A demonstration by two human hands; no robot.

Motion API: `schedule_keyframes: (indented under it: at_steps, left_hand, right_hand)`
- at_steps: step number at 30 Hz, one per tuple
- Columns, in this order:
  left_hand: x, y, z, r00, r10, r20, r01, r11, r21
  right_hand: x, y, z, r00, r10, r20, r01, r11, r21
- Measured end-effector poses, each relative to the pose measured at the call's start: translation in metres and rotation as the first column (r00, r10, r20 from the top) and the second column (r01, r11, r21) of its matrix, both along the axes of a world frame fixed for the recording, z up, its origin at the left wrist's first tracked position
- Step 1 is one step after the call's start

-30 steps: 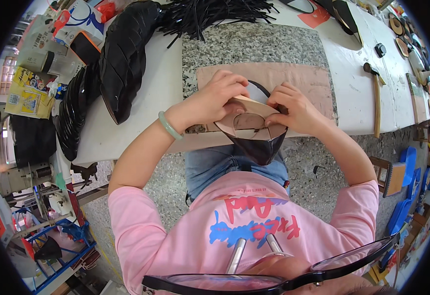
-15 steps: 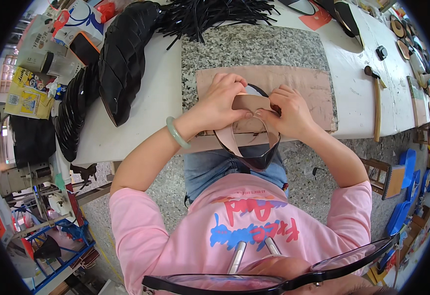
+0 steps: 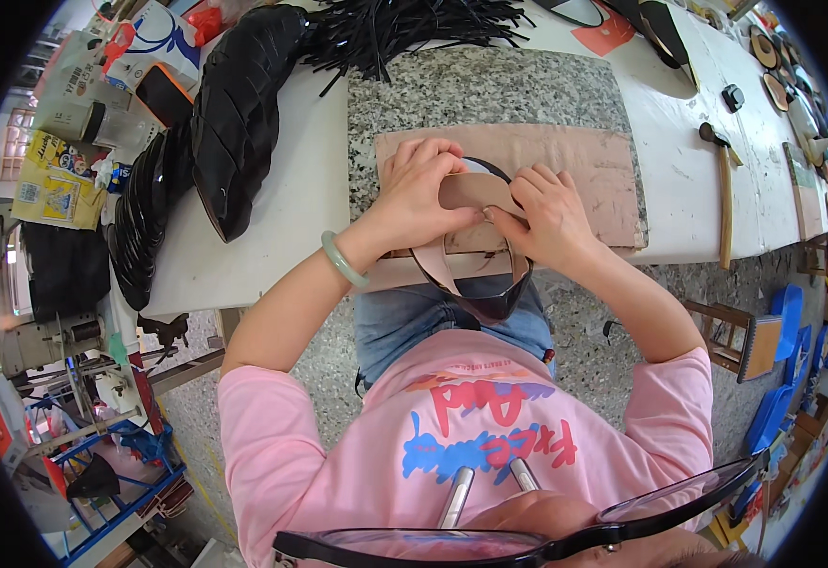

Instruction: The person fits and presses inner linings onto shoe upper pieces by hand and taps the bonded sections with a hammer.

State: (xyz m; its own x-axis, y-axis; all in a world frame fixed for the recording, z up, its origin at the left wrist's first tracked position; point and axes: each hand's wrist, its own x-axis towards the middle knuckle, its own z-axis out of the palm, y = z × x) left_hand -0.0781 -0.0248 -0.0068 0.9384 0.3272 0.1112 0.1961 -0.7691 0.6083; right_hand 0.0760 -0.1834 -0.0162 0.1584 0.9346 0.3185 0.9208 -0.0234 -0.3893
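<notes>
Holding a black upper at the near edge of the white table, tilted, toe out over the lap, opening facing up. Faced inside with a beige lining. Gripped on one side by the left hand: fingers close together at the far rim, thumb reaching in across the lining. Gripped on the other side by the right hand: fingers curled in, thumb pressed against the edge. Nearly meeting, thumb to thumb, over the lining; impossible to tell how much is pinched between.

To judge by the hold, at the step of working the lining's edge by thumb, with no tool in either hand. Seems to call next for a steady left grip and small, even presses from the right thumb, without creasing the lining.

Just beneath the hands, a pink mat on a speckled slab. Beyond the slab, black strips. Off to the left, woven uppers; to the right, a hammer, lying out of use.
</notes>
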Motion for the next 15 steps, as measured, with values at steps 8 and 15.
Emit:
schedule_keyframes:
  at_steps: [8,15]
  left_hand:
    - [0.006,-0.003,-0.002,0.997,0.072,0.012,-0.072,0.997,0.033]
    - [-0.003,-0.006,-0.007,0.989,0.109,0.099,-0.12,0.987,0.106]
  right_hand:
    - [0.004,-0.009,-0.005,0.987,-0.037,-0.159,0.043,0.999,0.032]
    - [0.004,-0.012,-0.005,0.988,-0.102,-0.114,0.107,0.994,0.036]
